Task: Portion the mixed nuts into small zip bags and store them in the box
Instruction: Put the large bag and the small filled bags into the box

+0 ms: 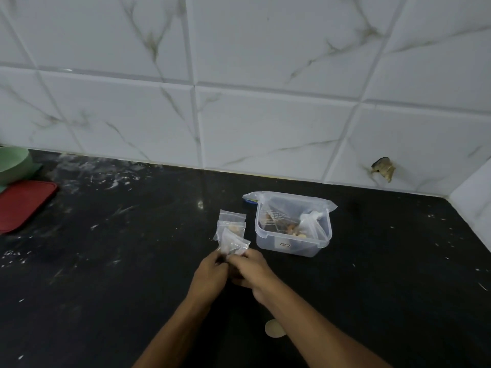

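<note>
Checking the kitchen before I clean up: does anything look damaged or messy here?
Yes. The wall tile at right has a broken hole near the counter, and pale specks and smears litter the black countertop, thickest at back left.

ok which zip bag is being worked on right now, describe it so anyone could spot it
On the black counter, left of the clear plastic box, lies a short row of small zip bags. The one in question is nearest the person, pinched between the left hand and right hand; the other two lie flat, untouched.
</note>
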